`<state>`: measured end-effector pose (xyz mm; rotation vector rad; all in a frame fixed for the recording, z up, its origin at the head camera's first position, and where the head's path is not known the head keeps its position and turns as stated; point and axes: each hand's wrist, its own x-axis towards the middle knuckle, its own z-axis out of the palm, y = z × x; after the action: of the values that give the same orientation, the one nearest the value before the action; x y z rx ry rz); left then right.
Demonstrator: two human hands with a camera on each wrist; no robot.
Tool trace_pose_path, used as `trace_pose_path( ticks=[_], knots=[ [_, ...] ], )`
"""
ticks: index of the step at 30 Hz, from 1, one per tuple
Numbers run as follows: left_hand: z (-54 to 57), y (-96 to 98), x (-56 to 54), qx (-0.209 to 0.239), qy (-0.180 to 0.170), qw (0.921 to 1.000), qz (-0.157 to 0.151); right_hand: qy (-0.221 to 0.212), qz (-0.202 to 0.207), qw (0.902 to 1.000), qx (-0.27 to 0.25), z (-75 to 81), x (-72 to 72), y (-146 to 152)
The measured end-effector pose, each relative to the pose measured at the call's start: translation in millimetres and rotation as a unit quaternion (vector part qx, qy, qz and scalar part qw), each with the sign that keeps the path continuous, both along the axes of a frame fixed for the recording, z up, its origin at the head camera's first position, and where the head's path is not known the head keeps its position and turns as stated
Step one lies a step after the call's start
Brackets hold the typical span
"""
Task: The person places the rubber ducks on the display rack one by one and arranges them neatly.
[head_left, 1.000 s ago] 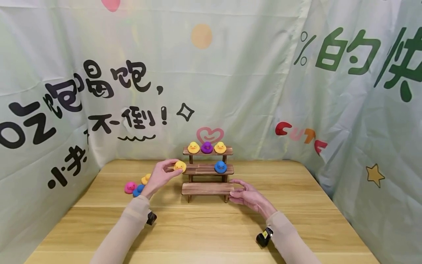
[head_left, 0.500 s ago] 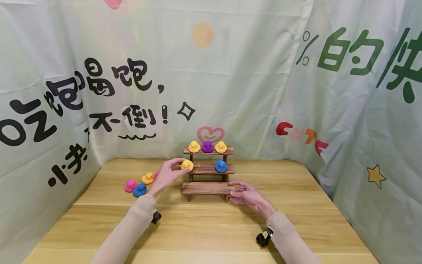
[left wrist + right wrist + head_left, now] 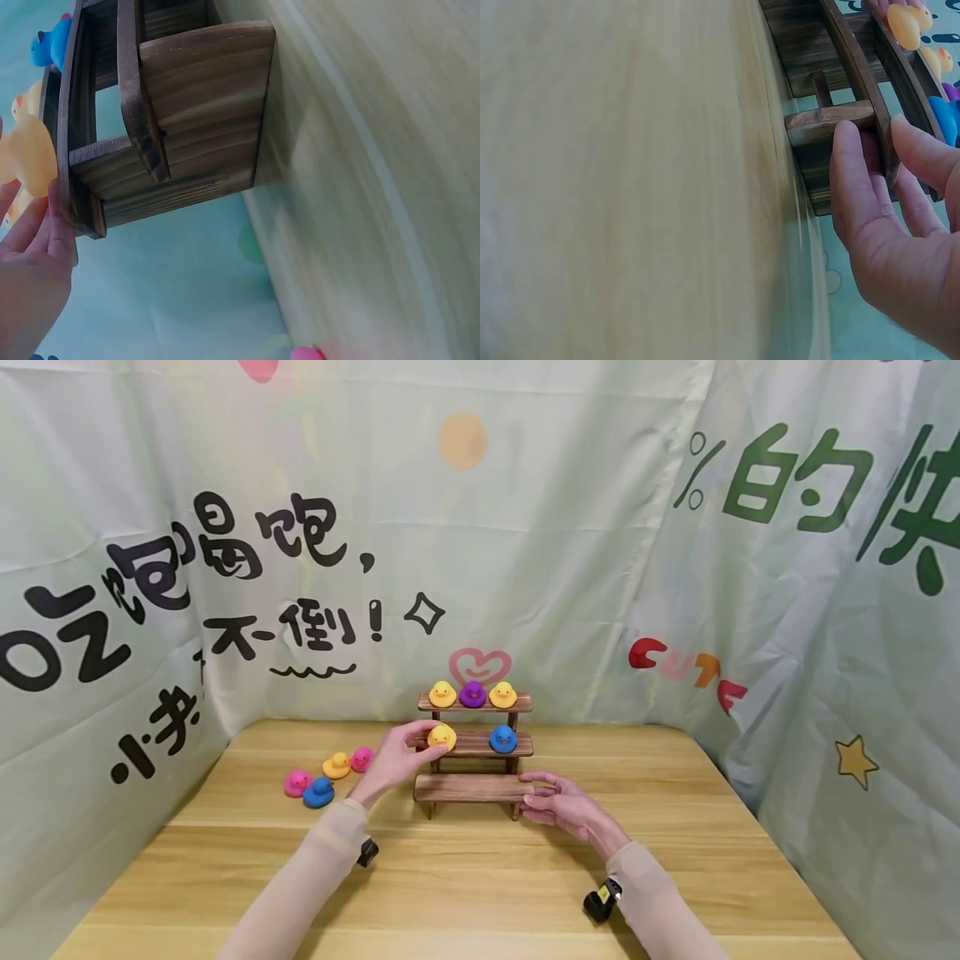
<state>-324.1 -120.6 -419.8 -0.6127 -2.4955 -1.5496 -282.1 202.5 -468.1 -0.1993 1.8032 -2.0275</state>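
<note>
A three-tier wooden display stand (image 3: 472, 788) stands on the table. My left hand (image 3: 401, 757) pinches a yellow rubber duck (image 3: 442, 738) at the left end of the middle tier; whether the duck touches the board I cannot tell. To its right on that tier sits a blue duck (image 3: 503, 739). Up on the top tier, a purple duck (image 3: 472, 695) sits between two yellow ducks. My right hand (image 3: 900, 217) grips the right end of the lowest tier, thumb on one face of the board and fingers on the other.
Left of the stand, loose ducks lie on the table (image 3: 480, 885): a pink duck (image 3: 297, 782), a blue duck (image 3: 318, 792), an orange-yellow duck (image 3: 337, 766) and another pink duck (image 3: 362, 759). A printed curtain (image 3: 555, 568) closes off the back and sides.
My left hand has carried the yellow duck rightward, from beyond the middle tier's left end to over that tier. The right hand stays at the lowest tier.
</note>
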Motion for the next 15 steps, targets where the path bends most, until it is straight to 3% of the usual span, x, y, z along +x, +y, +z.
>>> trace_pose_path(
  ticks=[7,15],
  knots=[
    [0.0,8.7,-3.8,-0.017,0.032,0.9993,-0.011,0.0,-0.008,0.9999,0.006,1.3,1.2,-0.6],
    [-1.3,15.7,-2.5,-0.019,0.039,0.9989,-0.02,-0.002,-0.011,0.9999,0.007,1.8,1.8,-2.4]
  ],
)
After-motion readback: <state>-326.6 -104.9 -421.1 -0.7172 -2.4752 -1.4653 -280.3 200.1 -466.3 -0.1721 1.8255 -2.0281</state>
